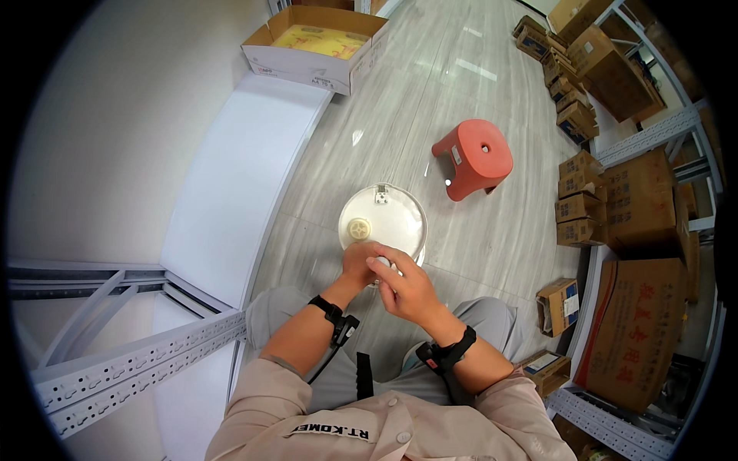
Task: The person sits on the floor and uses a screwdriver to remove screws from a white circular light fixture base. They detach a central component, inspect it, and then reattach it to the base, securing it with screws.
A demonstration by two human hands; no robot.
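My two hands meet over the near rim of a shallow, round white pan-like thing. Between my fingers shows a small white rounded piece. My right hand is closed, its thumb and forefinger pinching around this piece. My left hand is closed too, close against the right, and what its fingers grip is hidden. Inside the pan, just beyond my left hand, lies a cream-coloured round part with a cross-like pattern. A small metal-looking fitting sits at the pan's far rim.
A red plastic stool stands ahead to the right on the grey floor. To the left runs a white shelf board, with an open carton at its far end. Metal racks with several cardboard boxes line the right side.
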